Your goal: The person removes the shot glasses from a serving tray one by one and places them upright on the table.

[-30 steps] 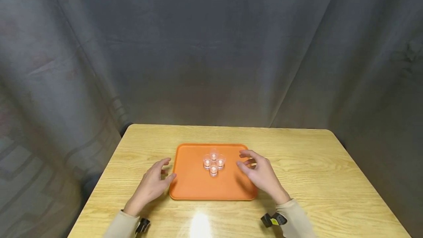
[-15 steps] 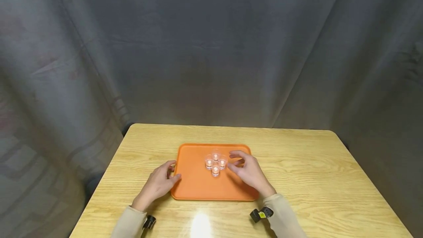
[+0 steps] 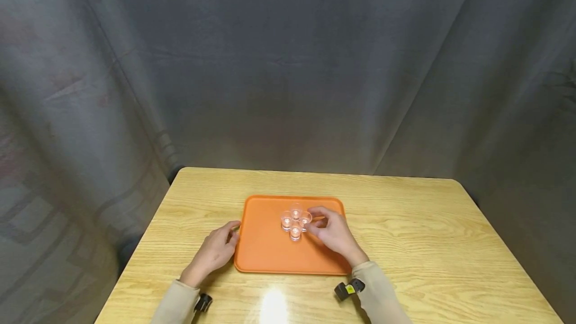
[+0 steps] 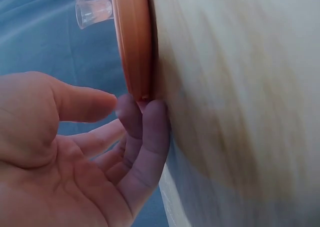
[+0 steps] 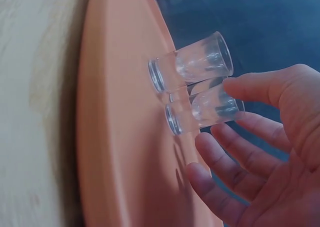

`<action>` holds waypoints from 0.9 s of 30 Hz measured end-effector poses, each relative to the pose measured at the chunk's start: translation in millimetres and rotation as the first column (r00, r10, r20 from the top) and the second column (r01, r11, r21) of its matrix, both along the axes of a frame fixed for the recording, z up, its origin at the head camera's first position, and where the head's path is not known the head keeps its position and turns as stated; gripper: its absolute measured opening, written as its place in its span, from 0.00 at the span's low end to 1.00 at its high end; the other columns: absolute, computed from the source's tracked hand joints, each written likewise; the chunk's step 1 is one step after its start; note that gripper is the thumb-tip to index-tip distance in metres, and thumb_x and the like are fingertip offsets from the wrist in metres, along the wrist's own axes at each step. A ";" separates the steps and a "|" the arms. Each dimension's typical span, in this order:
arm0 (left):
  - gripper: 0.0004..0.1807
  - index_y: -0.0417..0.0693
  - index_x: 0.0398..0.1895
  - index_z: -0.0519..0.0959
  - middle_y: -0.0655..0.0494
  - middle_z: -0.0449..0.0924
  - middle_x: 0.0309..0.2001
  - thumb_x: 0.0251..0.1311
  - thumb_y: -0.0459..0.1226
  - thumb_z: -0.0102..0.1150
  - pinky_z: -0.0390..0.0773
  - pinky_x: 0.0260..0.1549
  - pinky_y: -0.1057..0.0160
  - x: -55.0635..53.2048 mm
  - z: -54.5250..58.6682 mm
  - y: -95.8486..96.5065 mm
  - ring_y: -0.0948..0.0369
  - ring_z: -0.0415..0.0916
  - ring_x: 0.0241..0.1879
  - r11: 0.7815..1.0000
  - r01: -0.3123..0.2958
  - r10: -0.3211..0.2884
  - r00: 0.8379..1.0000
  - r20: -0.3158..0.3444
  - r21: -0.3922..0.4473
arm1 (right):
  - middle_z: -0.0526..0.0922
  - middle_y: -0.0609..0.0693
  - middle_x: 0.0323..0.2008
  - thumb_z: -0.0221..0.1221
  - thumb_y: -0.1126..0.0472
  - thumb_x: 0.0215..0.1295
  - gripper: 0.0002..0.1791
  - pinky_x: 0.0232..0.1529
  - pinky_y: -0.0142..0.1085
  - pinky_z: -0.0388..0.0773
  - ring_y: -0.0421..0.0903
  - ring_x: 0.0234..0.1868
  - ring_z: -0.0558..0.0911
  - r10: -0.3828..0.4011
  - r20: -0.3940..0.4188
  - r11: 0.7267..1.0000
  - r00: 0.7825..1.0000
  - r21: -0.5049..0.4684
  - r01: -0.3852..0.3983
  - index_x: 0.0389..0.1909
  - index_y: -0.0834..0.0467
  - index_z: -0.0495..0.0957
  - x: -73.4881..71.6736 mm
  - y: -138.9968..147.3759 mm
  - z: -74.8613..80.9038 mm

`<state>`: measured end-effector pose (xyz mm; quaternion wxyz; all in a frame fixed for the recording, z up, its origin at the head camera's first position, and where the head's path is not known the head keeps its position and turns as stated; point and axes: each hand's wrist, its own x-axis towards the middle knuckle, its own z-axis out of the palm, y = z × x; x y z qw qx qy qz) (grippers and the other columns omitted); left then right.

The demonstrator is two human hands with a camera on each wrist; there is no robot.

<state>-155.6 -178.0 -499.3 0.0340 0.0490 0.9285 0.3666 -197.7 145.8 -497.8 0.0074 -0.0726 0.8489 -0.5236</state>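
Observation:
Several clear shot glasses stand upright in a tight diamond on an orange tray (image 3: pixel 270 256). My right hand (image 3: pixel 336 235) reaches in over the tray from the right. Its thumb and index finger pinch the right-hand shot glass (image 5: pixel 212 104) near the rim, while the other fingers spread loosely below. Beside that glass stands the front shot glass (image 5: pixel 200 62). My left hand (image 3: pixel 215 250) is at the tray's left side, its loosely bent fingertips (image 4: pixel 155 112) right at the tray's edge. The left thumb lies apart from the fingers, close to the rim.
The tray lies on a light wood table (image 3: pixel 418 234). A dark grey curtain (image 3: pixel 288 74) hangs behind the table and along its sides. Dark straps with small devices (image 3: pixel 345 291) sit on both wrists.
My right hand has moved left over the tray to the right-hand shot glass and now pinches it. My left hand has come up against the tray's left edge. The glasses keep their arrangement.

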 end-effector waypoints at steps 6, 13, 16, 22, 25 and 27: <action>0.25 0.37 0.71 0.76 0.59 0.82 0.37 0.72 0.32 0.60 0.74 0.39 0.63 1.3 2.4 -0.9 0.65 0.73 0.34 1.000 0.010 -0.010 1.000 0.011 0.020 | 0.90 0.55 0.48 0.75 0.66 0.59 0.23 0.34 0.30 0.81 0.45 0.38 0.87 -0.007 -0.017 1.000 1.000 0.013 0.007 0.56 0.62 0.86 0.2 -1.5 -3.4; 0.26 0.37 0.71 0.75 0.60 0.81 0.37 0.71 0.32 0.62 0.70 0.37 0.65 1.3 0.5 -1.4 0.66 0.70 0.31 1.000 0.005 -0.006 1.000 0.023 0.019 | 0.90 0.54 0.47 0.75 0.67 0.59 0.21 0.39 0.30 0.82 0.43 0.38 0.87 -0.002 -0.031 1.000 1.000 0.019 0.003 0.55 0.60 0.86 -0.9 -2.8 -5.4; 0.27 0.37 0.72 0.75 0.60 0.81 0.37 0.71 0.32 0.62 0.69 0.35 0.66 0.9 -0.4 -1.5 0.65 0.70 0.30 1.000 0.003 -0.004 0.999 0.033 0.025 | 0.90 0.53 0.47 0.75 0.66 0.60 0.21 0.39 0.30 0.81 0.43 0.38 0.87 -0.001 -0.028 1.000 1.000 0.021 0.002 0.55 0.60 0.86 -1.3 -2.9 -6.0; 0.26 0.36 0.72 0.75 0.60 0.80 0.37 0.71 0.31 0.62 0.69 0.35 0.65 1.2 -0.2 -1.4 0.65 0.69 0.30 1.000 0.009 -0.009 1.000 0.024 0.025 | 0.90 0.53 0.47 0.75 0.66 0.60 0.20 0.36 0.30 0.80 0.42 0.37 0.87 -0.008 -0.025 1.000 1.000 0.029 0.009 0.54 0.59 0.87 -1.5 -2.5 -6.7; 0.26 0.36 0.72 0.75 0.60 0.80 0.37 0.71 0.31 0.62 0.69 0.35 0.66 0.9 -0.1 -0.5 0.65 0.69 0.30 1.000 0.008 -0.008 1.000 0.022 0.024 | 0.90 0.53 0.47 0.75 0.66 0.60 0.20 0.35 0.29 0.80 0.42 0.37 0.87 -0.010 -0.025 1.000 1.000 0.028 0.010 0.53 0.60 0.87 -1.9 -2.1 -7.5; 0.27 0.37 0.72 0.75 0.60 0.80 0.36 0.71 0.31 0.62 0.69 0.35 0.66 0.2 -0.6 0.0 0.66 0.70 0.30 1.000 0.003 -0.004 1.000 0.027 0.024 | 0.90 0.54 0.48 0.75 0.66 0.59 0.20 0.35 0.29 0.80 0.42 0.36 0.87 -0.010 -0.022 1.000 1.000 0.022 0.010 0.53 0.60 0.86 -1.8 -1.8 -7.5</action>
